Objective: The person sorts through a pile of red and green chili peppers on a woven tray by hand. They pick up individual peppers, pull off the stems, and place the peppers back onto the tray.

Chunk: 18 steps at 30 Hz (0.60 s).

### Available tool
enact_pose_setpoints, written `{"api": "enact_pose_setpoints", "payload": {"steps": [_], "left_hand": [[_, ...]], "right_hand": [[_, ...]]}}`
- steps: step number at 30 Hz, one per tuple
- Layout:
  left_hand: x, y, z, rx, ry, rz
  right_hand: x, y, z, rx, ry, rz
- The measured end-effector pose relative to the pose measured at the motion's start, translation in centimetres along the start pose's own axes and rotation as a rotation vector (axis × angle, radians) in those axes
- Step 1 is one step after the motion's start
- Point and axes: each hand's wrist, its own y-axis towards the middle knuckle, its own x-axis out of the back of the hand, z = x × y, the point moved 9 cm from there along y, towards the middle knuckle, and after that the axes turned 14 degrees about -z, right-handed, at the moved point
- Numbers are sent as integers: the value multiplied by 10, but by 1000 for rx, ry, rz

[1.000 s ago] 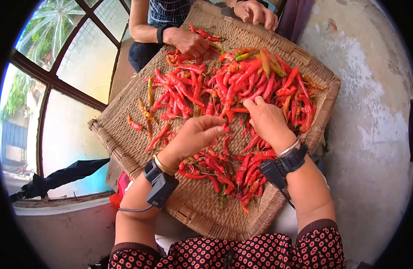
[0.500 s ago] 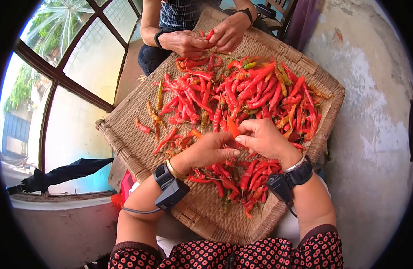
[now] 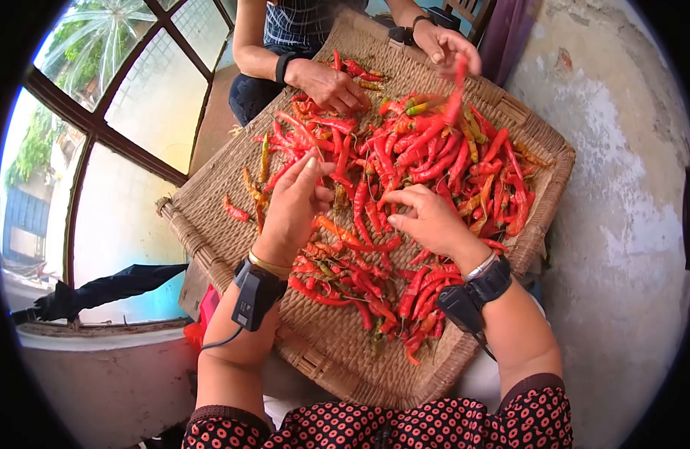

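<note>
My left hand (image 3: 291, 206) is raised over the left side of the pile, thumb and forefinger pinched at the end of a red chili pepper (image 3: 298, 129). Its other fingers are curled. My right hand (image 3: 429, 221) hovers over the middle of the pile, thumb and forefinger apart, with no pepper between them. Below both hands, an orange-red chili (image 3: 337, 230) lies among smaller heaps of red chilies (image 3: 427, 292). The main heap of chilies (image 3: 405, 153), mostly red with some orange and green, spreads across the woven tray (image 3: 210, 213).
Opposite me, a co-worker's hand (image 3: 328, 84) rests at the heap's edge. The other hand (image 3: 446, 46) is near a blurred, lifted red chili (image 3: 456, 93). A rough wall (image 3: 614, 224) stands on the right; framed windows (image 3: 128, 224) and a folded black umbrella (image 3: 113, 292) are left.
My hands have parted; the left moved forward and left, the right slightly back. The orange chili between them is released. The co-worker's hands have separated, one moving right.
</note>
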Motion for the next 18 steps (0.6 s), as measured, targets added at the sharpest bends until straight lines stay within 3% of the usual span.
{"api": "enact_pose_setpoints", "payload": {"steps": [1,4,6,8,10,11,13,16,18], "left_hand": [[0,1,10,55,15,1],[-13,-14,23,146,86,51],[-31,-23,34,142,252,256],[-35,-26,39,125,283,317],[-38,-28,40,84,304,308],[-39,-29,38,79,279,286],[-40,-28,42,105,300,301],[-40,-28,48,148,317,306],[-38,-26,49,163,311,297]], "right_hand": [[-5,-1,-3,8,-108,50],[-16,0,-15,-89,-9,140],[-18,1,-15,-120,15,174],[-16,0,-6,-145,36,206],[-17,-9,-1,-397,300,251],[-19,-11,-4,-398,300,251],[-19,-9,21,45,188,201],[-29,-22,45,223,2,320],[-30,-26,48,156,2,354]]}}
